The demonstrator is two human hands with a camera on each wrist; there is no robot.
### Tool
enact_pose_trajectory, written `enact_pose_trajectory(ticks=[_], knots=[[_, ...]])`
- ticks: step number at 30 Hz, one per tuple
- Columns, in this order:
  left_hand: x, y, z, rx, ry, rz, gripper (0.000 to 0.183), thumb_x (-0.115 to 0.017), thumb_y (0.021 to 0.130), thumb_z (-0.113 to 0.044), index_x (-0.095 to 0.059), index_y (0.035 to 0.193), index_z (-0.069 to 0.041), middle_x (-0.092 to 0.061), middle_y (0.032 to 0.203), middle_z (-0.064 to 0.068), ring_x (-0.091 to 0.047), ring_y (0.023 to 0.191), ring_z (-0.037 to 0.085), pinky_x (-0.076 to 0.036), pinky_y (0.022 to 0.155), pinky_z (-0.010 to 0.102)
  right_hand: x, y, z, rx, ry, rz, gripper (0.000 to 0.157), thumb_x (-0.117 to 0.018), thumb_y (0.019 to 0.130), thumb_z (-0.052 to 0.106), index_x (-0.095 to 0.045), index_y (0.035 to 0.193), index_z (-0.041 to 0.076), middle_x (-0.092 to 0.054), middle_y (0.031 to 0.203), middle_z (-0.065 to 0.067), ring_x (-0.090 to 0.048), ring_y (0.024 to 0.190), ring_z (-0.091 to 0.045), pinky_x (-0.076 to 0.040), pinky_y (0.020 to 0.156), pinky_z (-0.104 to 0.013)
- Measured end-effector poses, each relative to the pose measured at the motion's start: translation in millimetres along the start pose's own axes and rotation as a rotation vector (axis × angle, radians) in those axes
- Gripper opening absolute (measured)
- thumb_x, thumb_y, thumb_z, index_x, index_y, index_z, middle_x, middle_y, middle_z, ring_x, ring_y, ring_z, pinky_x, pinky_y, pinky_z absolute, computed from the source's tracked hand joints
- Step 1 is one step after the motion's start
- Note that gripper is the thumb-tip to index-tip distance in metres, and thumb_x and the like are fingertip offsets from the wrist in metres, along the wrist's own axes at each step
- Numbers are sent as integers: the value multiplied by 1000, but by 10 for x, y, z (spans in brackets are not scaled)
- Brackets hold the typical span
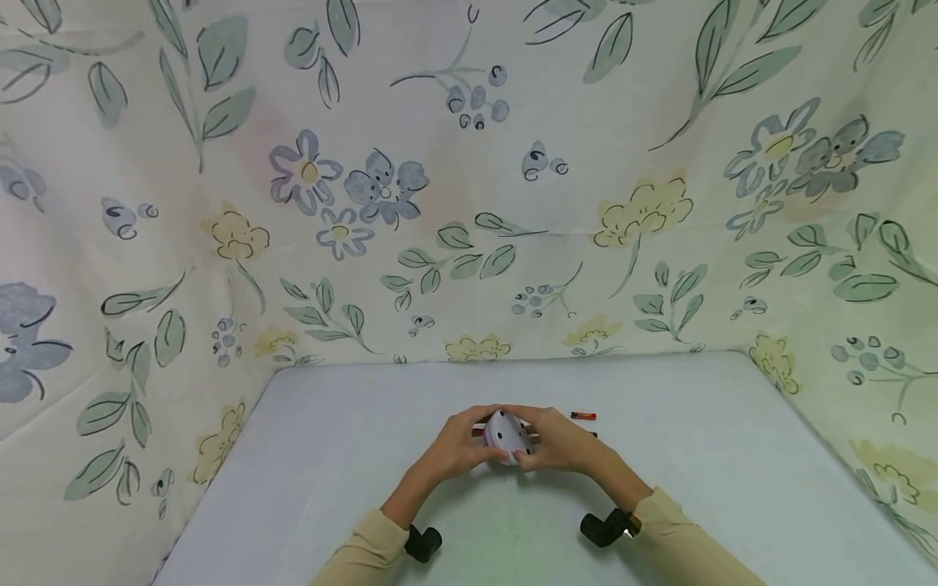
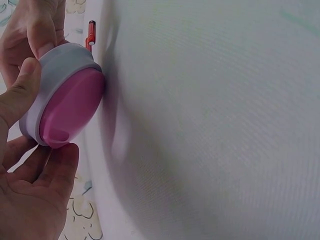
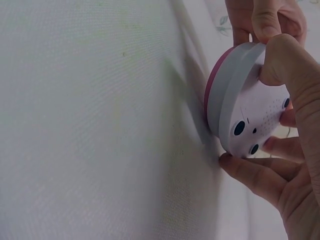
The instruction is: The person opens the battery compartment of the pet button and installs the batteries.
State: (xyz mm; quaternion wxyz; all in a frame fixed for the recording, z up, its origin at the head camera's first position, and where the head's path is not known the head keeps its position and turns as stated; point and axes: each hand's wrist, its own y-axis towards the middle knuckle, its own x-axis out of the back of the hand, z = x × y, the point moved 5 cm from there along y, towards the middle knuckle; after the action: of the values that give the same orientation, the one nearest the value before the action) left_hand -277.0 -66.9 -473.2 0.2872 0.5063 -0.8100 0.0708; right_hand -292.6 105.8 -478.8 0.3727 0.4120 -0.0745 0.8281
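Both hands grip one round gadget [image 1: 506, 434], fingers curled round its rim from opposite sides. Left fingers [image 2: 22, 95]: thumb on the grey band, remaining fingers cupped under the pink base. Right fingers [image 3: 280, 60]: thumb on the white face, other fingers beneath the lower rim. The left hand [image 1: 460, 446] and right hand [image 1: 560, 443] are equally near; neither holds anything else.

The gadget stands on edge, rim touching the table [image 1: 733, 456]. The disc axis lies roughly level. In the head view the white face with dark dots shows toward the camera. The pink base [image 2: 70, 107] shows in the left wrist view, the face [image 3: 260, 120] in the right wrist view.

Position: mid-table, nearer the front edge than the back.

A small red battery [image 1: 583, 416] lies flat on the table just beyond the right hand, apart from it, long axis parallel to the back edge. A floral cloth [image 1: 469, 203] lines the surrounding walls.
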Motion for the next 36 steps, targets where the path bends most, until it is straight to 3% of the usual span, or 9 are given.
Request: enact_pose_trajectory(ticks=[12,18,24,28,32,36], knots=[[-1,-12,-14,-33,16,17,73,-85,84,-12,-49,146,2,-54,143,14,-54,127,26,-49,98,28,-9,-23,-1,17,-3,-22,71,-74,84,9,-46,149,0,-58,138,-15,-68,105,-23,-58,78,-26],[23,-30,-4,-59,11,12,73,-86,83,-9,-49,144,7,-54,142,19,-55,127,31,-51,99,35,-10,-31,7,4,59,-26,65,-73,85,9,-51,145,0,-57,140,-15,-66,110,-29,-58,81,-29],[31,-21,9,-30,-15,2,73,-87,83,-14,-51,143,7,-55,141,19,-56,126,31,-50,100,40,-9,-43,-32,-37,146,13,66,-77,91,17,-48,149,3,-51,146,-16,-62,119,-32,-55,89,-32],[36,-16,9,-19,-9,6,73,-88,82,-13,-52,142,6,-55,141,19,-57,124,32,-50,100,44,21,-52,-82,-68,210,5,70,-84,87,24,-52,148,7,-51,147,-12,-63,118,-32,-56,90,-34],[39,-11,11,-19,-2,9,74,-89,81,-13,-52,142,5,-55,140,18,-58,123,32,-51,99,43,49,-56,-98,-70,179,-25,70,-86,84,30,-57,144,9,-55,144,-9,-65,114,-30,-56,90,-37],[47,-13,30,-3,8,7,76,-89,80,-14,-52,143,5,-56,141,16,-58,124,29,-50,100,41,79,-64,-62,-5,89,-62,64,-85,85,36,-61,139,12,-57,142,-8,-58,123,-28,-52,97,-45]])
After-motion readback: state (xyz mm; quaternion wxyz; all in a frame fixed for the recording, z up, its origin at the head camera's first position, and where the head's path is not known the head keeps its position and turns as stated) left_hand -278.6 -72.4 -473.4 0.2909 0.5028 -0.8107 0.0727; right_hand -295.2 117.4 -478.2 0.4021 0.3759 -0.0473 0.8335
